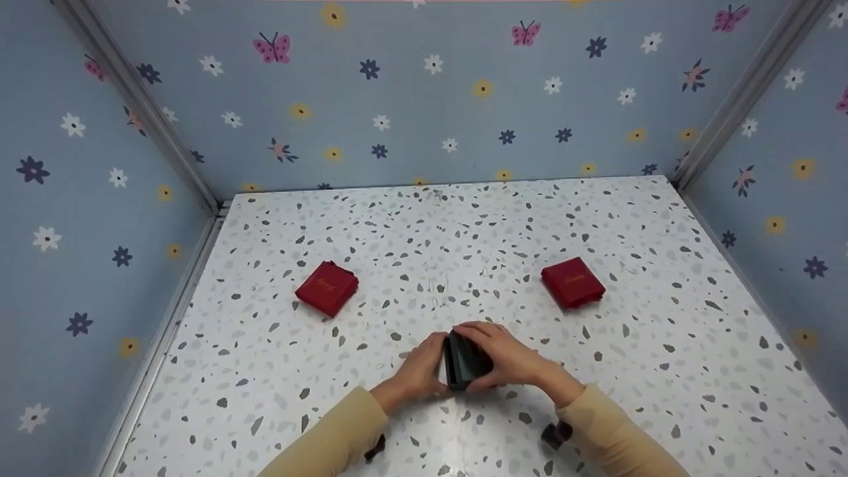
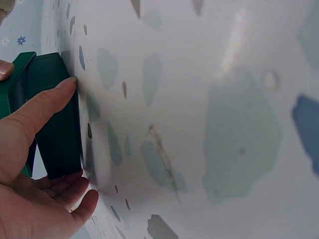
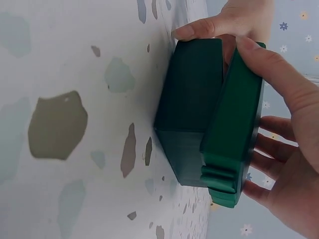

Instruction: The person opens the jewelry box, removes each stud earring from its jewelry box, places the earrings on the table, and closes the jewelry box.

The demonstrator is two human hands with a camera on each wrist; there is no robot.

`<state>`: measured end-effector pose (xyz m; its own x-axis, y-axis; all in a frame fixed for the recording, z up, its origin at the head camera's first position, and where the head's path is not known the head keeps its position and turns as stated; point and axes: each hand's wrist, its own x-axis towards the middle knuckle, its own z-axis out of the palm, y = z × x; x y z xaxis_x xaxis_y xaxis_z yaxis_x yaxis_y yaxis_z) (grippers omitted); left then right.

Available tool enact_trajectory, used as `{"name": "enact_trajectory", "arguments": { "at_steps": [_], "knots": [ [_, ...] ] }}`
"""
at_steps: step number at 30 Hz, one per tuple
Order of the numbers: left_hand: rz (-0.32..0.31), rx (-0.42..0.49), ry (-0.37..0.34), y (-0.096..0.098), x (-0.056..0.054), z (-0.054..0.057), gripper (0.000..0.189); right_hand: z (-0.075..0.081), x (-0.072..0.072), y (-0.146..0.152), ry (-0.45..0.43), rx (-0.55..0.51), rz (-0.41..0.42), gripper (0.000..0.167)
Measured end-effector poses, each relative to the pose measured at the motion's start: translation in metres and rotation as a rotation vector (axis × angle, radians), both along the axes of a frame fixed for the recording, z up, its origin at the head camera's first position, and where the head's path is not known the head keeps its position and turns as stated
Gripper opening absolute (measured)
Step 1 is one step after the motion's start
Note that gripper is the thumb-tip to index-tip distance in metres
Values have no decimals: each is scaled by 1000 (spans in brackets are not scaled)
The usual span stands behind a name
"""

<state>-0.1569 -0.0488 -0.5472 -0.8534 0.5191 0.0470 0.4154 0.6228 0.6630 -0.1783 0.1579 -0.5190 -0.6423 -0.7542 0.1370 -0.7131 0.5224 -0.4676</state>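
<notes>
A small dark green box [image 3: 189, 89] stands on the speckled table near its front, between both hands. Its brighter green lid [image 3: 234, 119] sits tilted over the top, with a gap along one side. My left hand [image 1: 421, 370] holds the box's lower part, its thumb on one end and its fingers at the other. My right hand [image 1: 509, 358] grips the lid between thumb and fingers. In the left wrist view, the box's lower part [image 2: 57, 132] rests against the tabletop, and the lid [image 2: 16, 87] leans away from it.
A red square pouch-like item [image 1: 327, 289] with gold lettering lies farther back on the left. A similar red item [image 1: 573, 283] lies back on the right. Blue flower-patterned walls [image 1: 424, 99] enclose the speckled table [image 1: 437, 232] at the back and both sides.
</notes>
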Motion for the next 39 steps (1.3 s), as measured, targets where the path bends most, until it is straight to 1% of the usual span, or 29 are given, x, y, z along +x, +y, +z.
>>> {"name": "enact_trajectory", "arguments": {
  "at_steps": [5, 12, 18, 22, 26, 29, 34, 39],
  "knots": [
    [-2, 8, -8, 0, -1, -1, 89, 1, 1, -4, -1, 0, -4, 92],
    [1, -5, 26, 1, 0, -1, 90, 0, 2, -9, -6, 35, -23, 93],
    [19, -22, -10, 2, 1, 1, 95, -2, 3, -12, 10, 47, -25, 93],
    [21, -28, -27, 2, 2, 2, 97, -3, 3, -14, 19, 63, -24, 94],
    [23, -37, -47, 2, 2, 2, 99, -4, 3, -16, 9, 74, -27, 94],
    [23, -39, -51, 2, 2, 3, 99, -5, 3, -16, 18, 78, -18, 94],
    [21, -45, -42, 2, 2, 2, 99, -7, 3, -18, 46, 83, -5, 95],
    [16, -49, -21, 1, 2, 1, 97, -8, 3, -20, 37, 89, -11, 99]
  ]
}}
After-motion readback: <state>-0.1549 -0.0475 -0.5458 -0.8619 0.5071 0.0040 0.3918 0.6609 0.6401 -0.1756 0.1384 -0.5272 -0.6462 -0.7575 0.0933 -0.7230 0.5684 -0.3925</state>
